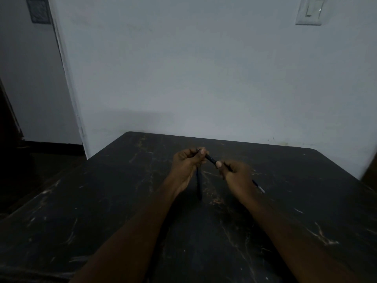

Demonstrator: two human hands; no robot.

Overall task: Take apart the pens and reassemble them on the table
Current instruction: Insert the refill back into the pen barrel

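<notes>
I hold a slim dark pen point(211, 159) in the air between both my hands, above the far middle of a black, scratched tabletop point(102, 201). Its long axis runs on a slant: the end on my left points away from me and slightly up, and the other end comes down toward me on my right.

My left hand point(186, 165) pinches the far end, with my fingers point(202, 151) curled closed around it and the thumb tip pressed on top. My right hand point(237, 175) grips the nearer end in the same way, thumb against the barrel and the other fingers folded under. Only a short stretch of the barrel shows between the two thumbs.

Past my right hand, in line with the pen, a thin dark piece with a pale tip point(258, 186) sticks out low toward the right. I cannot tell whether it belongs to the same pen or whether it touches the tabletop.

A second dark pen point(199, 186) lies flat on the tabletop just below my left hand, between my wrists. Its long axis runs almost straight away from me.

Behind the tabletop stands a plain white wall point(204, 78), with a white light switch point(310, 10) at the upper right. The lighting is dim.
</notes>
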